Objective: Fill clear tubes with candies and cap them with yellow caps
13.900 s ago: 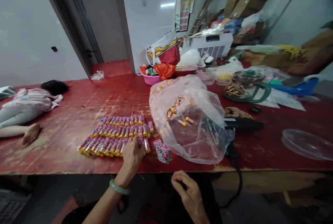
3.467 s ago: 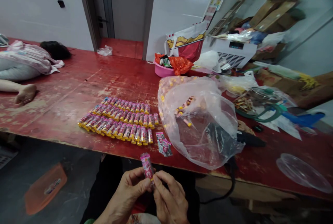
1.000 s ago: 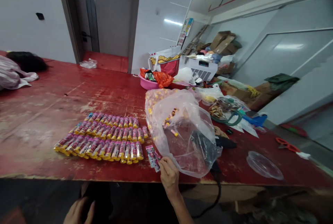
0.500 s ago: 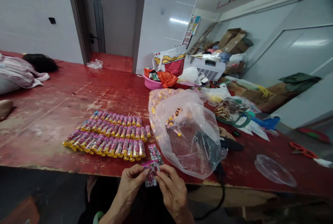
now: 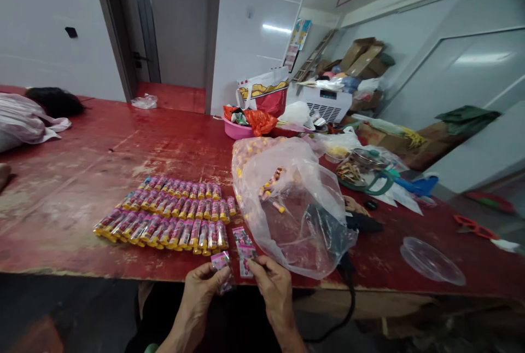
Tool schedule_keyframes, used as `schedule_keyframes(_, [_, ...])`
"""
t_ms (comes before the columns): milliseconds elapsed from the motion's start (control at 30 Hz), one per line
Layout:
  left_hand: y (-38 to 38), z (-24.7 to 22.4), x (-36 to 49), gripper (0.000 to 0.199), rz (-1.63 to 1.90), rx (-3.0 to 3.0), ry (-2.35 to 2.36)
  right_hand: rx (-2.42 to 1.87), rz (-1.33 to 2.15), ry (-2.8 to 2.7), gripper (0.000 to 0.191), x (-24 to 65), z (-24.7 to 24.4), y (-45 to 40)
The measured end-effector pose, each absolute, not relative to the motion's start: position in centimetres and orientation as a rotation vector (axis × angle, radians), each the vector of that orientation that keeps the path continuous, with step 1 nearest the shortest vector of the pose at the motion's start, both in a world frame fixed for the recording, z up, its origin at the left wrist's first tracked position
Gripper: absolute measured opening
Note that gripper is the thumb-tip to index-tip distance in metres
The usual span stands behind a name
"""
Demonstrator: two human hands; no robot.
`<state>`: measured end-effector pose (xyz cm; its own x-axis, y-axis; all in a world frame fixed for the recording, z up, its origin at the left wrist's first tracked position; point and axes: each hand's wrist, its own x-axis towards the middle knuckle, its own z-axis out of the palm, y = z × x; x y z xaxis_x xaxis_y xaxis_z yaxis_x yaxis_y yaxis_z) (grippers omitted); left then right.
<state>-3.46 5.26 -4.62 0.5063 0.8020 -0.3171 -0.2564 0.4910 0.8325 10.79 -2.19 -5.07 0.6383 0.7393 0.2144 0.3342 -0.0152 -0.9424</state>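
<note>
Between the thumb and fingers of my left hand (image 5: 196,294) is a small pink-printed clear plastic sleeve (image 5: 220,259). My right hand (image 5: 274,291) pinches the lower end of a strip of similar printed sleeves (image 5: 243,241), which lies on the table near its front edge. The two pieces are apart. Beyond my left hand, several pink tubes with yellow ends (image 5: 164,227) lie in packed rows. A large clear plastic bag (image 5: 295,232) rests beyond my right hand, with more yellow-ended pieces (image 5: 279,208) inside.
The worn red table (image 5: 74,189) ends just before my body. A black cable (image 5: 351,304) hangs over its edge at right. Farther right are clear plastic lids (image 5: 432,262), orange-handled scissors (image 5: 476,227) and a glass-lidded pot (image 5: 365,164). A pink basin (image 5: 238,131) stands at the back.
My left hand has moved left with its sleeve, away from my right hand. The strip at my right hand now shows more fully. The view has shifted slightly.
</note>
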Motion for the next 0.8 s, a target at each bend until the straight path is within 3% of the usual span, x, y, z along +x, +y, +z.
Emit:
schedule_keyframes(200, [5.4,-5.7,-4.0,0.045,0.736,0.785,0.844,-1.774,0.164,-0.928,0.038,13.3,-7.1,1.3])
schedule_keyframes(367, [5.1,-5.6,-3.9,0.044,0.757,0.742,0.876,-1.823,-0.079,-0.916,0.040,12.1,-5.9,-0.2])
schedule_keyframes(433, [5.0,-5.2,-3.7,0.044,0.754,0.705,0.850,-1.761,0.028,-0.987,0.035,11.2,-4.7,-1.4])
schedule_keyframes(600, [4.4,-4.1,-3.3,0.036,0.715,0.680,0.714,-1.563,0.720,-1.023,0.024,9.0,-2.7,-2.9])
schedule_keyframes(800, [4.7,-4.5,-4.1,0.038,0.697,0.708,0.798,-1.602,0.621,-1.140,0.030,9.7,-2.0,-2.8])
